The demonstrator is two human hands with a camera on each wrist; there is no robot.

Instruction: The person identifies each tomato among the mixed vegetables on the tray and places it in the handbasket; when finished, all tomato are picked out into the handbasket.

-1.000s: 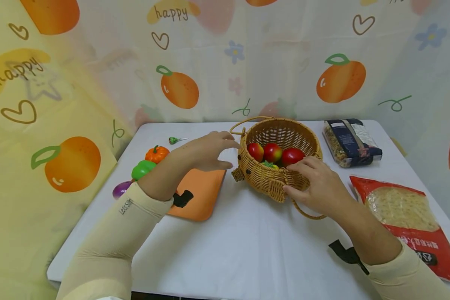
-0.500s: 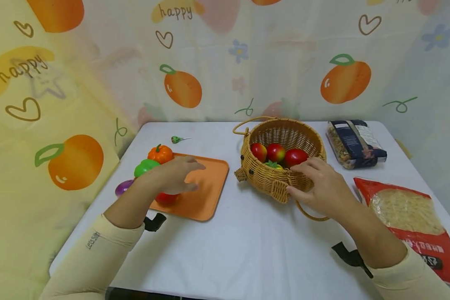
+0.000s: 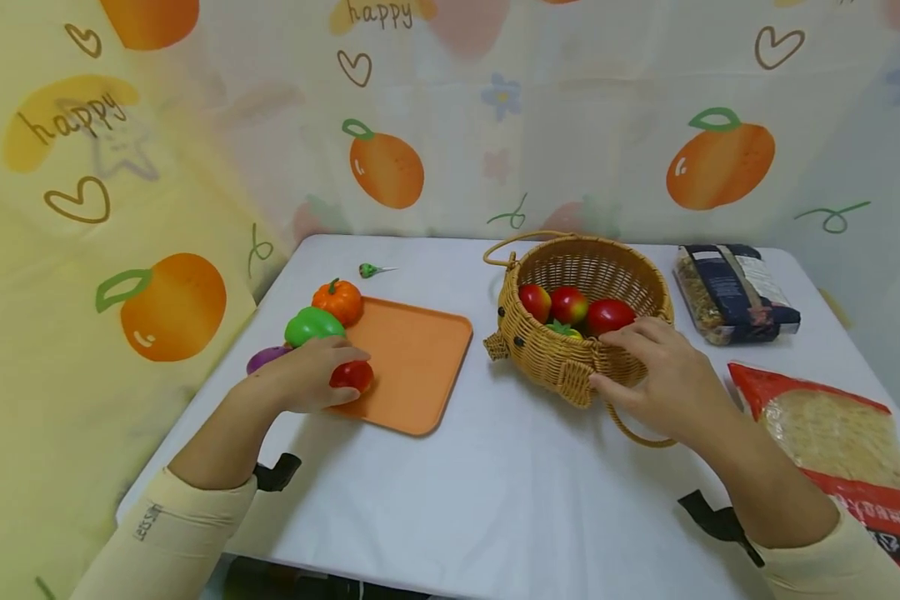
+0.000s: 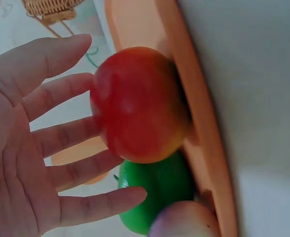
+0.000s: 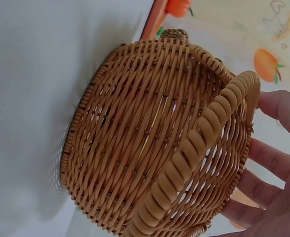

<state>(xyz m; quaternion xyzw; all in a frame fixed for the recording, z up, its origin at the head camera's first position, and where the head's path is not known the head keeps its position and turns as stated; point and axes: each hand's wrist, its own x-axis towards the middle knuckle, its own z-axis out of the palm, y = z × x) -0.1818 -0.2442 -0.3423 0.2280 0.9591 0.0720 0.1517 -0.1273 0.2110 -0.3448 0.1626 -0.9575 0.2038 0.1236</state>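
My left hand [image 3: 307, 375] is at a red apple [image 3: 352, 377] on the left part of the orange tray [image 3: 420, 358]. In the left wrist view its fingers are spread and nearly straight, with some tips reaching the side of the apple [image 4: 140, 106]. A green bell pepper [image 3: 313, 325], a small orange pumpkin [image 3: 337, 302] and a purple round vegetable [image 3: 266, 358] lie close by. My right hand [image 3: 663, 375] holds the near rim of the wicker basket [image 3: 540, 358]. In the right wrist view its fingertips pass behind the rim and the thumb lies by the handle [image 5: 184, 153].
Several red fruits [image 3: 568, 306] lie in the basket. A dark-labelled bag [image 3: 735, 293] stands at the back right, and a red bag [image 3: 832, 442] lies right of my arm. A small green-headed stick [image 3: 371, 270] lies behind the tray.
My left hand has moved from beside the basket leftward and down to the red apple. My right hand has stayed at the basket rim. The head view has shifted slightly.
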